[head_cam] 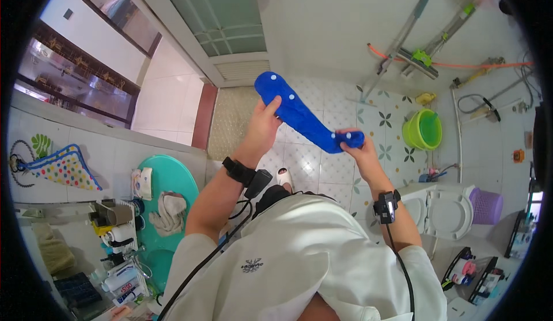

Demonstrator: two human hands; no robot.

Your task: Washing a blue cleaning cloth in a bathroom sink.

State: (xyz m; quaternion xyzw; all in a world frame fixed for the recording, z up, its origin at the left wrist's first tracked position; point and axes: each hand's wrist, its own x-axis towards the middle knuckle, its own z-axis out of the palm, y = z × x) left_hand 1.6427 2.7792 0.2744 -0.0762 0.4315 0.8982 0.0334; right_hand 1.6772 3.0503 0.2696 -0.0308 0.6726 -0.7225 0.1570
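Note:
A long piece of blue plush fabric (309,122) with several white round dots, perhaps snaps, stretches slantwise between my two hands above the tiled floor (302,157). My left hand (264,124) grips it near the broad upper end, thumb on top. At the narrow lower end, my right hand (360,148) pinches it between thumb and fingers. The fabric bends close to the right hand. What it is exactly cannot be told.
A teal washbasin counter (168,170) holds a crumpled grey cloth (168,213) on the left. To the right are a lime-green bucket (408,129), a toilet (449,215) and a purple basket (487,206). Mops (421,57) lean by the wall; a door (233,14) stands ahead.

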